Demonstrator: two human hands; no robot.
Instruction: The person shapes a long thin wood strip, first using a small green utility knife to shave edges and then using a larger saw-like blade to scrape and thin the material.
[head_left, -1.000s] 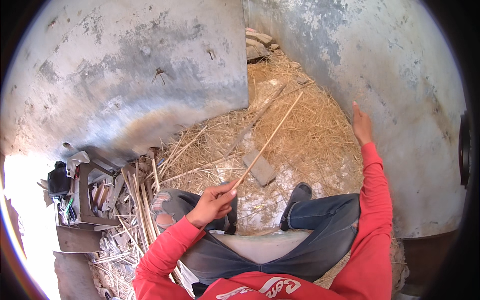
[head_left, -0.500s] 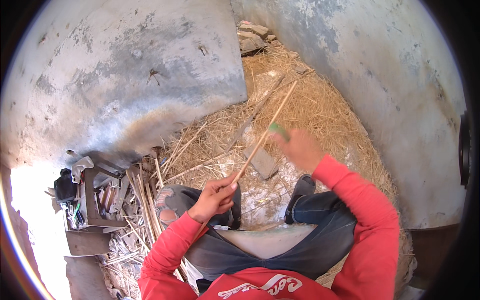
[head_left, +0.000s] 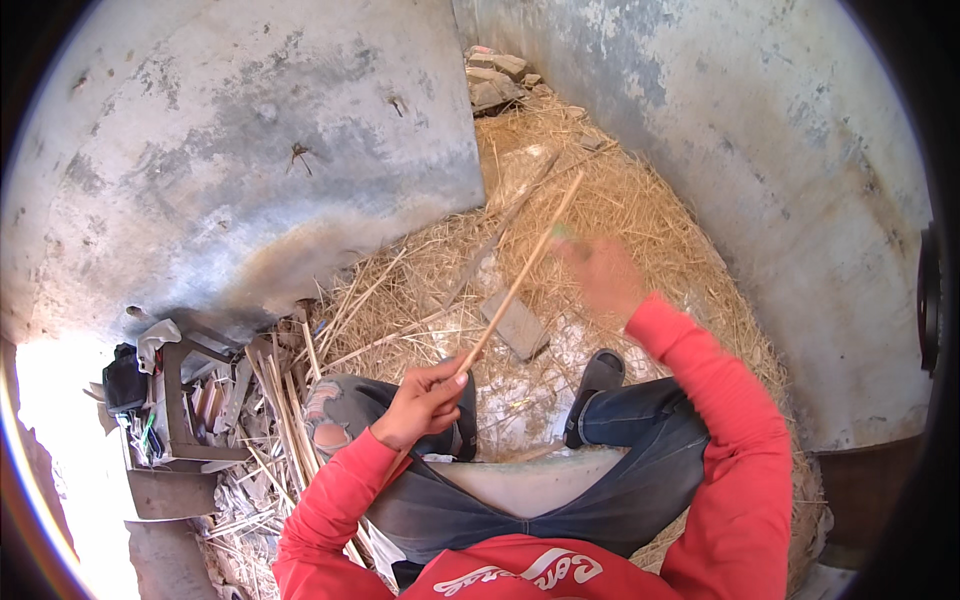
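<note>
My left hand [head_left: 424,402] is closed round the lower part of a long, thin, pale wooden stick [head_left: 524,270], over my left knee. The stick slants up and away to the right, its far end above the shavings. My right hand [head_left: 603,278] is smeared by motion, just right of the stick's upper half. A small green object [head_left: 560,233] shows at its fingertips, close against the stick; its kind is too blurred to make out.
Thin shavings [head_left: 640,215] cover the floor, with a flat grey block [head_left: 516,325] and a dark strip of wood [head_left: 500,228] among them. Worn walls [head_left: 800,200] stand on both sides. More sticks [head_left: 283,400] lean at the left beside a cluttered frame [head_left: 178,405]. Broken bricks [head_left: 494,85] lie at the back.
My right hand has shifted slightly along the stick, away from me, with the green object. My left hand keeps its hold, and the stick has moved only a little.
</note>
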